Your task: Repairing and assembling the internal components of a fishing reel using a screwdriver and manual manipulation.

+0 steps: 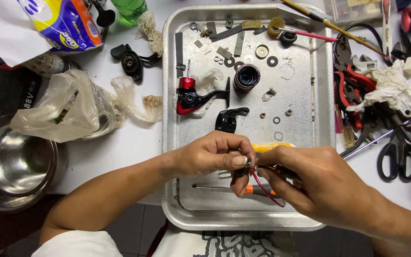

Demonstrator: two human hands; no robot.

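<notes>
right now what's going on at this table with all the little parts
A person is working over a dented silver metal tray strewn with washers, rings and other small parts. The left hand pinches a small dark round part between thumb and fingers, and the right hand brings a thin tool up to it, with a thin red curved wire hanging below. A red and black fishing reel body and a dark round spool lie farther up the tray. An orange-handled screwdriver lies under the hands.

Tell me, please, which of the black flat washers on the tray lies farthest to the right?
The black washer just right of the cream-coloured round disc; the other two black washers lie left of that disc, above the dark spool.
</notes>
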